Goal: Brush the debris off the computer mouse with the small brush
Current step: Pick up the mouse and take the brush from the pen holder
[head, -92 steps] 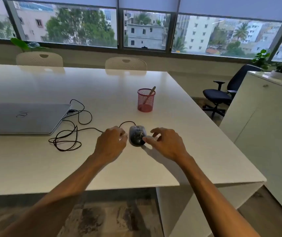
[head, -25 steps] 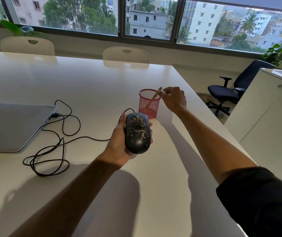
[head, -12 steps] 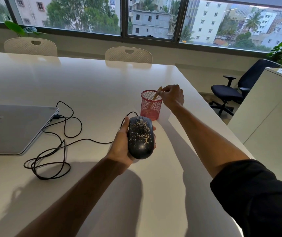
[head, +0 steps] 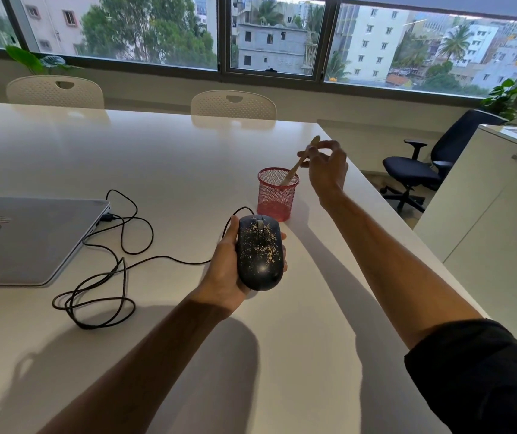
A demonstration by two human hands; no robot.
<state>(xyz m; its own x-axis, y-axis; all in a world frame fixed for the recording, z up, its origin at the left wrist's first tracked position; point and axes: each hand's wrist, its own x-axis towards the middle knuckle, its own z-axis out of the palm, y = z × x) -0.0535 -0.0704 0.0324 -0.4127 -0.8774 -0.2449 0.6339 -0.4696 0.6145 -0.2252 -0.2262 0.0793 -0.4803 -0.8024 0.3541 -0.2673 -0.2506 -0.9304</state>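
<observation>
My left hand (head: 224, 267) holds a black wired computer mouse (head: 259, 251) above the white table (head: 188, 158), its top facing me and speckled with pale debris. A red mesh cup (head: 276, 194) stands just beyond it. My right hand (head: 327, 170) pinches the wooden handle of the small brush (head: 298, 164) near its upper end. The brush leans to the right, its lower end still inside the cup and hidden by the mesh.
A closed grey laptop (head: 28, 236) lies at the left, with the mouse's black cable (head: 116, 261) looped beside it. Two white chairs (head: 233, 104) stand at the far edge. A black office chair (head: 423, 170) and a white cabinet (head: 498, 220) are to the right.
My right hand has risen with the brush handle, drawing the brush partly up out of the red cup. My left hand keeps the mouse in nearly the same place.
</observation>
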